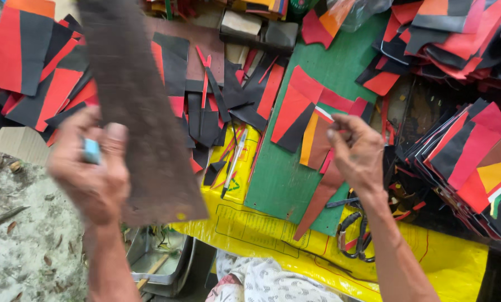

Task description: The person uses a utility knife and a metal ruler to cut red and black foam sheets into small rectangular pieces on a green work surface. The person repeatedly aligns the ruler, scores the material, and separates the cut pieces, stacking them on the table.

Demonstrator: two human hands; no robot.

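Observation:
My left hand [93, 168] grips a long dark brown board [138, 106] and lifts it upright over the left side of the work surface; a small light blue object sits against my fingers. My right hand [358, 152] pinches a sewn piece of brown, orange and red material [317, 146] that hangs down over a green cutting board [328, 78]. More red and black cut pieces [295, 109] lie on that board just left of my right hand.
Stacks of red and black pieces fill the left [38, 67] and right [468, 151] sides. A pen [233, 163] lies on a yellow sack [317, 246]. Black-handled scissors [354, 237] rest near my right forearm. A metal tray [155, 263] sits below.

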